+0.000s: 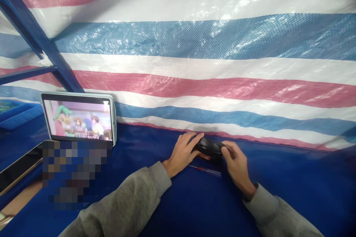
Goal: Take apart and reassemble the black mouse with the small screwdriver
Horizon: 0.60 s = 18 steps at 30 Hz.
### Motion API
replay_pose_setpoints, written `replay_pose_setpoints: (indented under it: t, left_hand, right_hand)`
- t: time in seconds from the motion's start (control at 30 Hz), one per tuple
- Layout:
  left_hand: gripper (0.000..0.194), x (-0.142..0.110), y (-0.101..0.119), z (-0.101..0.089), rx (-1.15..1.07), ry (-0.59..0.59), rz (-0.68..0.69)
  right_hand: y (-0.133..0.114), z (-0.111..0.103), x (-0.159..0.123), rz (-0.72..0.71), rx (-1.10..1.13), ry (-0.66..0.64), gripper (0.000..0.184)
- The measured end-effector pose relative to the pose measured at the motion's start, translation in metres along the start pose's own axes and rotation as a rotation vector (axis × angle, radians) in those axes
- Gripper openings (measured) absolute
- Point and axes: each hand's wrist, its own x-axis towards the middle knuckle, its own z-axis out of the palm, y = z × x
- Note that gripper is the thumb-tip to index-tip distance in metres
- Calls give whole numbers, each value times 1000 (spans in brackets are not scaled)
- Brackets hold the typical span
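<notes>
Black rounded object point(209, 146) sits between our two hands over the blue table point(191, 207), its ends covered by our fingers and the reddish part point(204, 156) low on it too blurred to identify. We grip its left end with the left hand point(182, 152), fingers partly spread, and pinch its right end between right-hand point(238, 163) thumb and curled fingers.

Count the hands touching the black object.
2. The left hand is at the left end of the black object; the right hand is at its right end. No other hand shows there.
</notes>
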Motion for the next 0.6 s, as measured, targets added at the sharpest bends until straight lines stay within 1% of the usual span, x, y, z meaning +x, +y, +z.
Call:
replay_pose_setpoints:
  t: [0.07,0.1,0.23,0.3,0.37,0.43,0.53,0.6]
  left_hand:
    - [53,0,-1,1,-24,-10,-19]
    - [55,0,-1,1,-43,-21,-33]
    - [63,2,-3,2,-168,-82,-141]
    - [65,4,-5,1,-245,-117,-201]
    - [67,6,-7,0,-316,-167,-251]
    - [73,8,-8,-1,-374,-242,-289]
    - [95,10,-9,-3,-407,-378,-290]
    - [106,10,-9,-2,-391,-445,-271]
  right_hand:
    - [3,0,0,-39,-89,4,32]
    - [4,0,0,-83,-135,-7,33]
    - [12,0,-1,-335,-276,-155,49]
    - [13,1,-1,-401,-335,-173,52]
    - [14,2,-1,-423,-379,-149,51]
    - [14,1,-2,-420,-404,-137,52]
    - [15,-1,-2,-380,-429,-139,52]
    - [15,-3,-1,-364,-436,-143,51]
